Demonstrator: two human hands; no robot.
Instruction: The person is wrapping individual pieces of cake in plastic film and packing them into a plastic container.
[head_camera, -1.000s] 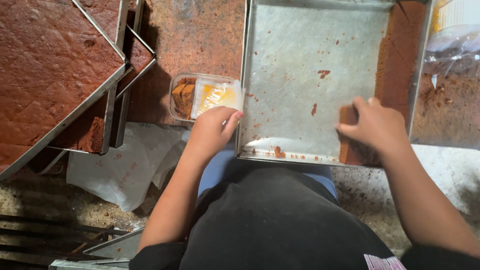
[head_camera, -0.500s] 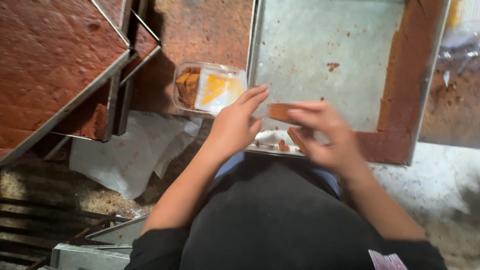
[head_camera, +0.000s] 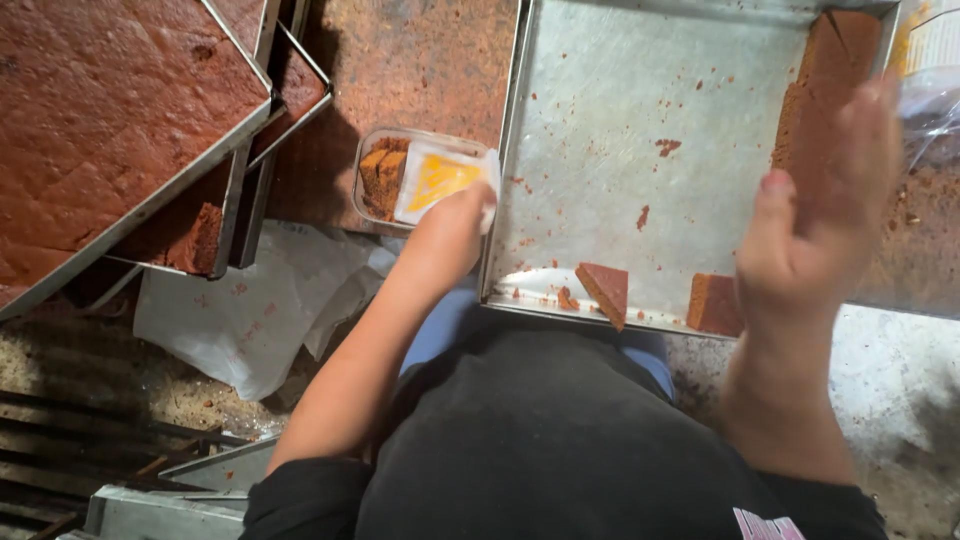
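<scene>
Left hand (head_camera: 450, 235): grip closed on the edge of a small clear box (head_camera: 420, 180) with cake inside.
Right hand (head_camera: 825, 215): open, holding nothing, over the big tray (head_camera: 600, 120).
Tray: two cake pieces (head_camera: 606, 290) near its front edge.
Box: on the desk (head_camera: 410, 70), just left of the tray.

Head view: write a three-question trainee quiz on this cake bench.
1. True or false: the right hand grips a cake piece.
2. The left hand touches: A) clear box B) full cake tray C) paper
3. Fill in: the cake strip lies along the tray's ___ wall.

Key: 1 false, it is open above the tray. 2 A. 3 right.
</scene>
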